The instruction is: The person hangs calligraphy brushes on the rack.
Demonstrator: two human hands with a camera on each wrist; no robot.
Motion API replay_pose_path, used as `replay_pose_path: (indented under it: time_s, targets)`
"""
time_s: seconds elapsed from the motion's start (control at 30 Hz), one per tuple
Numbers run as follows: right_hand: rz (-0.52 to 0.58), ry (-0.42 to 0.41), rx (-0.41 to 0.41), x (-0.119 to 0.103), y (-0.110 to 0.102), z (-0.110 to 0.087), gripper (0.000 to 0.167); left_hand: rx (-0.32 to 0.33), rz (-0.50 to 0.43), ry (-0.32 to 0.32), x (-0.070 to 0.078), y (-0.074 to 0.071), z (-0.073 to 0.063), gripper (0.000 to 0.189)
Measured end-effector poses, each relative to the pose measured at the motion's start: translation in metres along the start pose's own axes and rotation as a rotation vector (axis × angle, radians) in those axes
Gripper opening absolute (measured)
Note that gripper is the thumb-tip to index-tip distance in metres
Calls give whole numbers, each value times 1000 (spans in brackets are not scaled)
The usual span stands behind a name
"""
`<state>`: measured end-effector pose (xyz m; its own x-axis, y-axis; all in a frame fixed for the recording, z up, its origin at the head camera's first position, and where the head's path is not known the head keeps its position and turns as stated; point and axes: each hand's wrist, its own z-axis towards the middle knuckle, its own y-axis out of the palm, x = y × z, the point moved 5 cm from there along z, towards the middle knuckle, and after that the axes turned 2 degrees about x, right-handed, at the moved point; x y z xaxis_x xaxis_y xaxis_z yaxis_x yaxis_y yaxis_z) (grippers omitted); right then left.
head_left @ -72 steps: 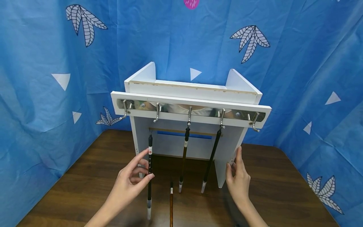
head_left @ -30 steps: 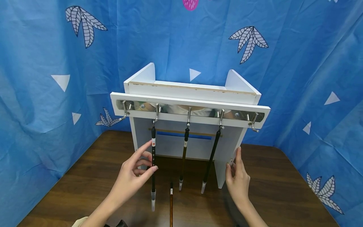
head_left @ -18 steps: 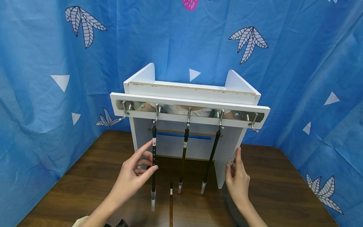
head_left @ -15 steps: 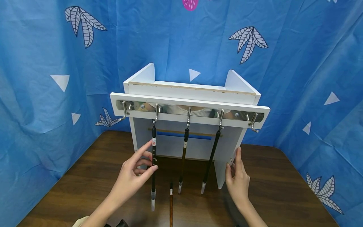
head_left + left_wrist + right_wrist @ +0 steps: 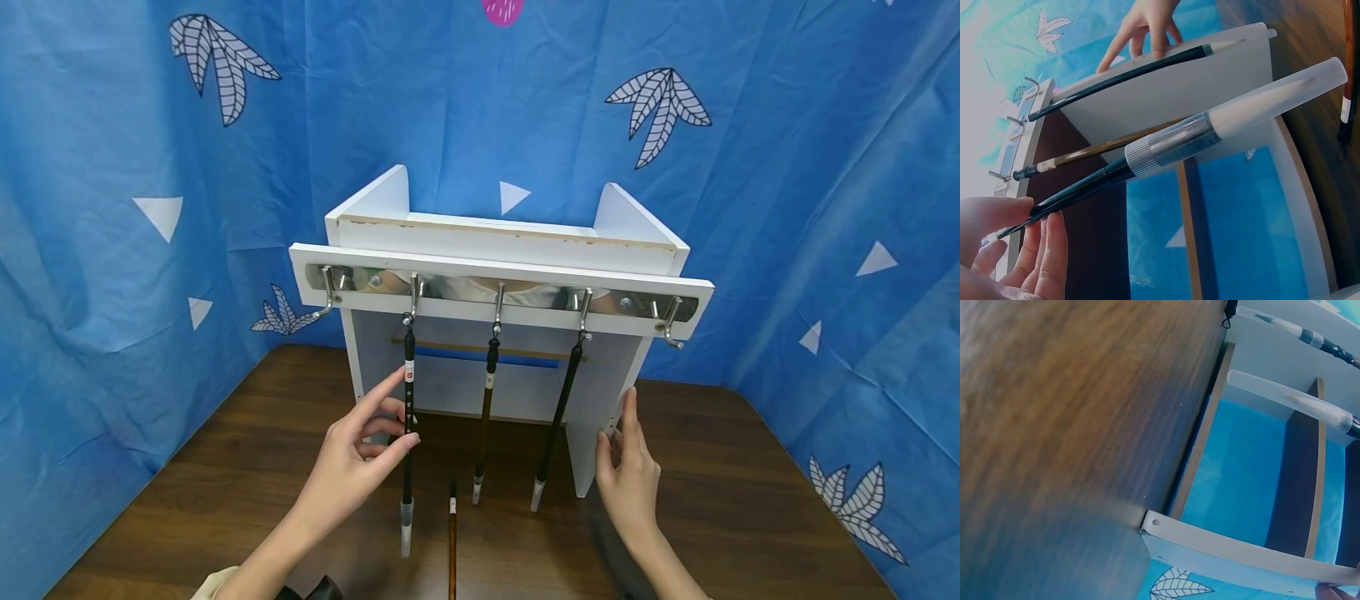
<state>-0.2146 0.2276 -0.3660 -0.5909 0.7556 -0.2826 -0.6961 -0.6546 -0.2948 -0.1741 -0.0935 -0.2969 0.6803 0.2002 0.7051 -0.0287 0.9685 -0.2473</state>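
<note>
My left hand pinches a black calligraphy brush between thumb and fingers. It hangs bristles down, with its top loop at the second hook from the left. In the left wrist view a clear cap covers its pale bristles. My right hand rests its fingers against the right side panel of a white shelf unit. Two other capped brushes, a brown one and a black one, hang from the third and fourth hooks.
The hook rail spans the unit's front; its outermost hooks carry nothing. A brown brush lies on the wooden table between my arms. Blue patterned cloth surrounds the table at the back and sides.
My left hand has moved the black brush up and slightly right, bringing its loop from below the rail to the second hook. My right hand has stayed at the side panel.
</note>
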Motion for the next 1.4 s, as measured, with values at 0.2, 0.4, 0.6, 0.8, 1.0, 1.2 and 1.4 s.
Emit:
replay_pose_path:
  time_s: [0.2, 0.4, 0.6, 0.8, 1.0, 1.2, 1.4]
  targets:
    - [-3, 20, -25, 2, 1, 0, 88, -3, 0, -5, -2, 1, 2, 71]
    - [-2, 26, -34, 2, 2, 0, 87, -3, 13, -13, -5, 1, 3, 72]
    - [-2, 40, -46, 3, 2, 0, 85, -3, 16, -25, -9, 1, 5, 73]
    - [-4, 45, -50, 3, 2, -1, 85, 4, 17, -32, -14, 1, 6, 74]
    - [-2, 37, -44, 3, 2, -1, 84, 8, 7, -37, -17, 1, 6, 73]
    - [-1, 40, -49, 2, 1, 0, 84, 13, 9, -38, -17, 2, 5, 69]
    - [1, 40, -48, 2, 0, 0, 84, 22, 23, -58, -24, 2, 5, 66]
